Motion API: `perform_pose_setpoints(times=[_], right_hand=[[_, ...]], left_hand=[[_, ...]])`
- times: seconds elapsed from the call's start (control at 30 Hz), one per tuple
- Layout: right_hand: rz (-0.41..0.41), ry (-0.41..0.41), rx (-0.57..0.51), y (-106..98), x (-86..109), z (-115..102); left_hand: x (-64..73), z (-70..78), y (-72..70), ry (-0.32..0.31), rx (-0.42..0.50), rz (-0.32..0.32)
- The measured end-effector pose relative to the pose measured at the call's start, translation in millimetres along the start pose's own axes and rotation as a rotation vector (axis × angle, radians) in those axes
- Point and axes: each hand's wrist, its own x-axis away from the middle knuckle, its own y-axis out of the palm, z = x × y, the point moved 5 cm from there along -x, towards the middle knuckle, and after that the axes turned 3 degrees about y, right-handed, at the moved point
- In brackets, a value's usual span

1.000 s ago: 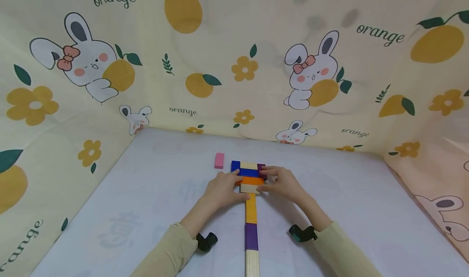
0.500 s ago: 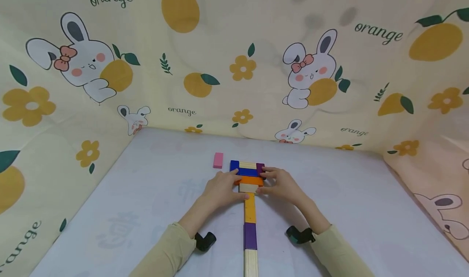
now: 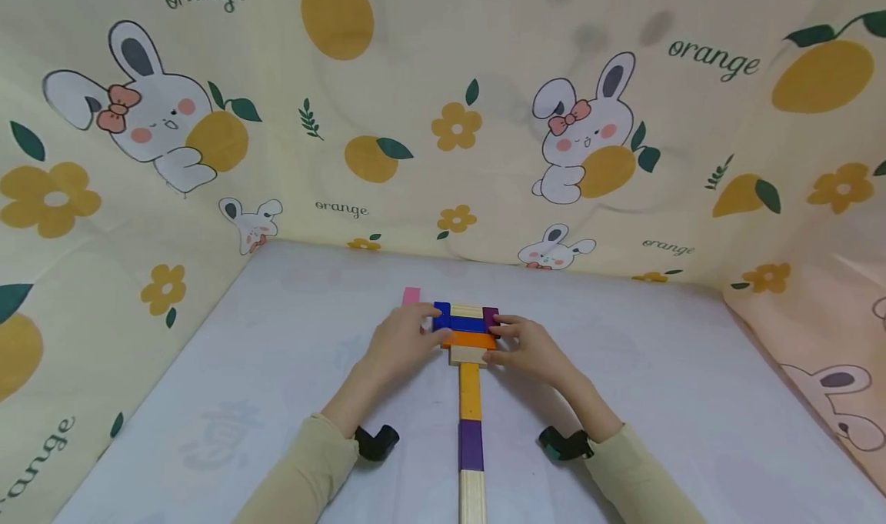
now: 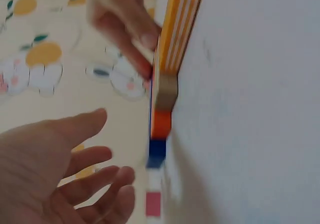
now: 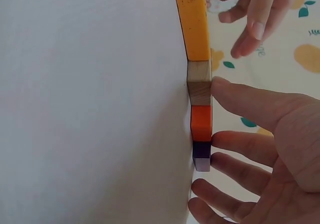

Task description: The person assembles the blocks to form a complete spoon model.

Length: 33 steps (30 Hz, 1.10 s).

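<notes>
Flat wooden blocks lie together in the head view: a natural wood block (image 3: 467,355), an orange block (image 3: 472,340), a blue block (image 3: 467,324), another blue block (image 3: 441,316) at the left end and a dark purple block (image 3: 491,318) at the right end. My left hand (image 3: 403,338) hovers at their left side; the left wrist view shows its spread fingers apart from the blocks. My right hand (image 3: 536,347) touches their right side, thumb (image 5: 227,88) against the natural wood block and fingertips near the orange and purple blocks.
A yellow block (image 3: 470,392), a purple block (image 3: 471,445) and a pale block (image 3: 473,497) run in a line toward me. Beyond my left hand lies a pink block (image 3: 411,295), partly hidden. Printed cloth (image 3: 415,62) rises behind the white table surface (image 3: 623,355).
My left hand has come off the natural wood and orange blocks and moved left and slightly away, now overlapping the pink block. The right hand stays in place, and the blocks have not shifted.
</notes>
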Motion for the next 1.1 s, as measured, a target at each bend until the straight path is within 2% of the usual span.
perform_pose_setpoints(times=[0.17, 0.23, 0.37, 0.63, 0.83, 1.1], right_hand=[[-0.001, 0.012, 0.001, 1, 0.5, 0], [-0.002, 0.016, 0.000, 1, 0.7, 0], [-0.005, 0.024, -0.004, 0, 0.9, 1], [-0.014, 0.038, -0.014, 1, -0.8, 2], [-0.014, 0.042, -0.015, 3, -1.9, 1], [-0.012, 0.046, -0.021, 2, -1.6, 2]], left_hand=[[-12.6, -30.4, -16.6, -0.058, 0.154, 0.143], [-18.3, -41.9, -19.2, -0.070, 0.226, 0.169], [-26.5, -56.9, -19.0, -0.113, 0.318, 0.172], [-29.8, -66.6, -16.5, -0.246, 0.342, 0.180], [-32.4, -69.5, -13.0, -0.249, 0.334, 0.175], [-35.9, -74.2, -11.1, -0.293, 0.305, 0.195]])
